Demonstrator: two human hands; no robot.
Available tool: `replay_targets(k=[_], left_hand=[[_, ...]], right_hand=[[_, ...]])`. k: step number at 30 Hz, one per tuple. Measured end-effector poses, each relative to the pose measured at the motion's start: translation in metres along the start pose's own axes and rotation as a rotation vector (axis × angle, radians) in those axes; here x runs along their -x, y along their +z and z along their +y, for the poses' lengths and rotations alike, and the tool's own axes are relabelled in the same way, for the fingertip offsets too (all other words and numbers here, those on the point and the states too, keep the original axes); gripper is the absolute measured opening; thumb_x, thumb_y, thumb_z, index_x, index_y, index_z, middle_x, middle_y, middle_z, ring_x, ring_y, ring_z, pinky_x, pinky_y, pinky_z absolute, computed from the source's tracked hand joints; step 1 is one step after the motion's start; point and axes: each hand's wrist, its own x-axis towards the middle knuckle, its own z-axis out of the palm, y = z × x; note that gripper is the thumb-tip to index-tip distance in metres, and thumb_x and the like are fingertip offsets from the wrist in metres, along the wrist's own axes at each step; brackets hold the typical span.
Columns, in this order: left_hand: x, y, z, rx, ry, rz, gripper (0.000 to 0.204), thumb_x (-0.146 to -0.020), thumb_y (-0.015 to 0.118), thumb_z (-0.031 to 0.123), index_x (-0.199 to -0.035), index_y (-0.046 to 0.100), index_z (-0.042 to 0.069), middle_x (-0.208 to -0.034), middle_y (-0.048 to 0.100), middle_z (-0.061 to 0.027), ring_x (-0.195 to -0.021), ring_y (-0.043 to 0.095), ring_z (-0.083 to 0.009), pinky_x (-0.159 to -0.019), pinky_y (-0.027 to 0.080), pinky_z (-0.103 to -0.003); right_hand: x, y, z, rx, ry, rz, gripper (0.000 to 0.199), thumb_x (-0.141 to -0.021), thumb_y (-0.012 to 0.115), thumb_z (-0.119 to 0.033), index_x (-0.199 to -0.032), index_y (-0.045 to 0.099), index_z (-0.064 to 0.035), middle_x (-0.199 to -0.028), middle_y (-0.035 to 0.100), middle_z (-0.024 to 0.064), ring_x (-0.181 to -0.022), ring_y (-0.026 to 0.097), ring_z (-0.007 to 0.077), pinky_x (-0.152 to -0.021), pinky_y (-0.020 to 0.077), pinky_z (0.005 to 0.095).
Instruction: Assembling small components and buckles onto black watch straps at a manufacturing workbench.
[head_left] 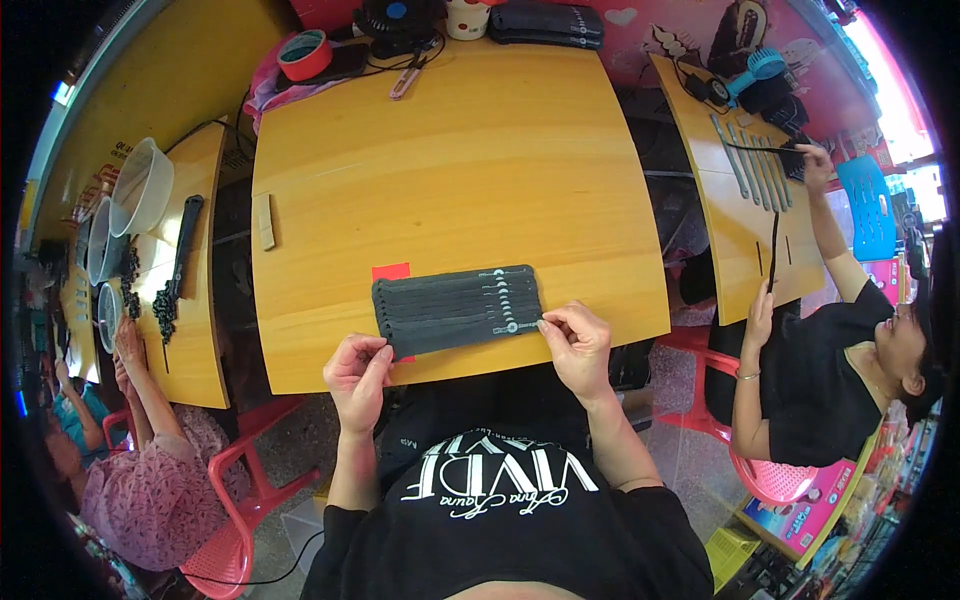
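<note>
Near the front edge of my table lies a stack of flat black straps [440,307]. They overlap in a stepped row, with white print near their right ends and rounded tips at the left. My left hand [358,375] pinches the left end of the nearest black strap [450,338] between thumb and finger. At its other end, my right hand [578,345] is closed in a pinch on the right tip. The strap lies level along the near side of the row. Pieces of red tape [391,271] show on the tabletop at the row's left, partly covered by it.
A small wooden block [264,221] lies at the left of the table [450,160]. Along the back are a red tape roll [304,56], a cutter knife [405,80], a dark fan [396,25] and black bundles [548,22]. People work at tables on both sides.
</note>
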Motion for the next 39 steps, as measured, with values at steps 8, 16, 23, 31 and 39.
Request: replay_targets(k=[8, 16, 23, 31, 39], left_hand=[[0.0, 0.0006, 0.0027, -0.026, 0.0, -0.002, 0.009, -0.087, 0.062, -0.009, -0.092, 0.063, -0.002, -0.08, 0.058, -0.0023, -0.061, 0.053, -0.0049, -0.05, 0.042, -0.018], [-0.0002, 0.0, 0.0015, -0.024, 0.021, -0.011, 0.009, -0.086, 0.061, -0.01, -0.091, 0.063, -0.002, -0.08, 0.058, -0.0027, -0.061, 0.054, -0.0048, -0.05, 0.042, -0.018], [0.0002, 0.0003, -0.0005, -0.055, 0.034, 0.003, 0.008, -0.086, 0.062, -0.009, -0.09, 0.063, -0.002, -0.079, 0.059, -0.0025, -0.059, 0.053, -0.0045, -0.05, 0.042, -0.018], [-0.0004, 0.0005, 0.0013, -0.052, 0.038, 0.003, 0.009, -0.086, 0.061, -0.009, -0.09, 0.062, -0.001, -0.078, 0.059, -0.002, -0.057, 0.052, -0.0044, -0.049, 0.041, -0.018], [-0.0009, 0.0006, -0.0006, -0.059, 0.031, -0.001, 0.009, -0.087, 0.061, -0.009, -0.091, 0.062, -0.001, -0.078, 0.059, -0.002, -0.058, 0.053, -0.0042, -0.049, 0.041, -0.018]], right_hand=[[-0.0009, 0.0018, -0.0017, -0.002, -0.008, 0.008, 0.008, -0.079, 0.067, 0.011, -0.081, 0.063, 0.0037, -0.07, 0.055, 0.0031, -0.057, 0.048, 0.0068, -0.05, 0.0361, 0.0218], [-0.0012, 0.0027, -0.0005, 0.006, -0.02, 0.008, 0.008, -0.079, 0.067, 0.011, -0.08, 0.063, 0.0036, -0.07, 0.055, 0.0032, -0.057, 0.048, 0.007, -0.05, 0.036, 0.0219], [-0.0007, 0.0028, -0.0023, 0.04, -0.016, 0.016, 0.008, -0.078, 0.067, 0.01, -0.081, 0.064, 0.0037, -0.069, 0.056, 0.0046, -0.056, 0.05, 0.0083, -0.049, 0.0366, 0.0226], [-0.0032, 0.0035, -0.0022, 0.07, -0.049, 0.016, 0.008, -0.077, 0.067, 0.011, -0.079, 0.065, 0.0039, -0.067, 0.056, 0.0054, -0.055, 0.051, 0.0094, -0.048, 0.0369, 0.023], [-0.0039, 0.0043, -0.0044, 0.094, -0.065, 0.04, 0.008, -0.075, 0.068, 0.011, -0.077, 0.064, 0.0041, -0.064, 0.056, 0.0065, -0.054, 0.052, 0.0112, -0.047, 0.0371, 0.0241]])
